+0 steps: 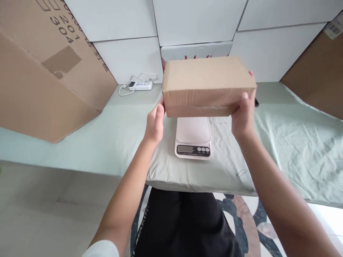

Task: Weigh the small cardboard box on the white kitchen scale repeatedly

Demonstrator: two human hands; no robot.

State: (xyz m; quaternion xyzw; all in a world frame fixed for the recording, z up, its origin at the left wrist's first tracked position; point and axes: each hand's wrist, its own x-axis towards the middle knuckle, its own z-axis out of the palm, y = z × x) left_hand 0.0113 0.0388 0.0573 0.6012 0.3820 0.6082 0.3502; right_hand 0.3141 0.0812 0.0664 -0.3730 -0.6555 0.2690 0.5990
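A closed brown cardboard box (207, 84) is held in the air between both my hands, just above and behind a small white digital kitchen scale (193, 137). My left hand (154, 123) grips the box's left end. My right hand (244, 112) grips its right end, fingers wrapped behind. The scale sits on a pale green cloth (112, 139) covering the table, with its display and buttons facing me. The box hides the scale's far edge.
A large cardboard carton (45, 67) leans at the left, another (318, 75) at the right. White boxes (193, 21) are stacked along the back. A white power strip with cable (139, 85) lies at the back. A small dark object (256, 102) peeks out behind my right hand.
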